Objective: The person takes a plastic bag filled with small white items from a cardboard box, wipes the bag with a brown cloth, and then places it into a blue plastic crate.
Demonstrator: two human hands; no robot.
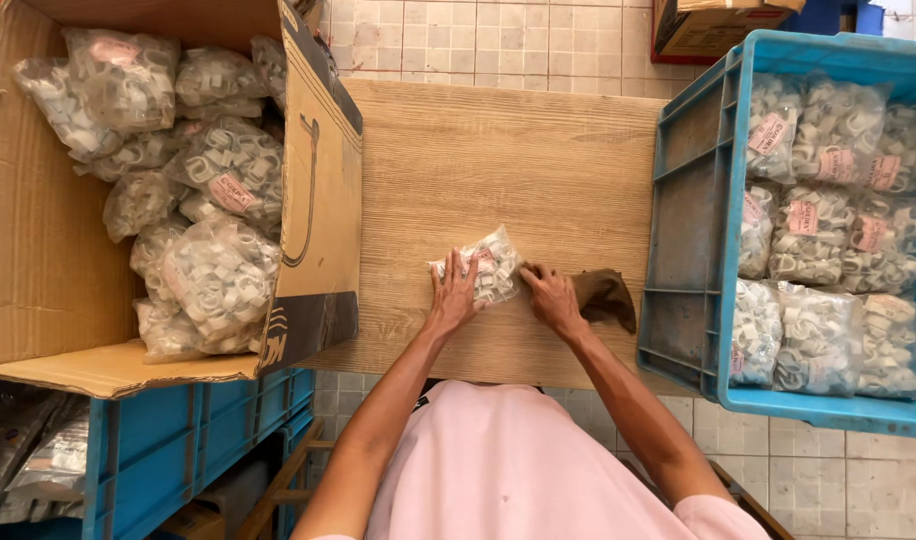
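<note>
Clear bag of white clips (483, 268) pinned flat on surface (498, 170) under spread left hand (453, 295) fingers; right hand (553, 298) fingers pinched on bag edge, steadied for handling.

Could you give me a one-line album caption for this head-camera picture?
Both hands, left hand and right hand, press a clear bag of white clips onto a wooden board.

A small clear plastic bag packed with white ring-shaped plastic clips (488, 266) lies flat near the middle of the pale wood-grain tabletop (478, 170), tilted slightly. A pink label shows through its film. 2 hands press on it, 1 at each side.
</note>
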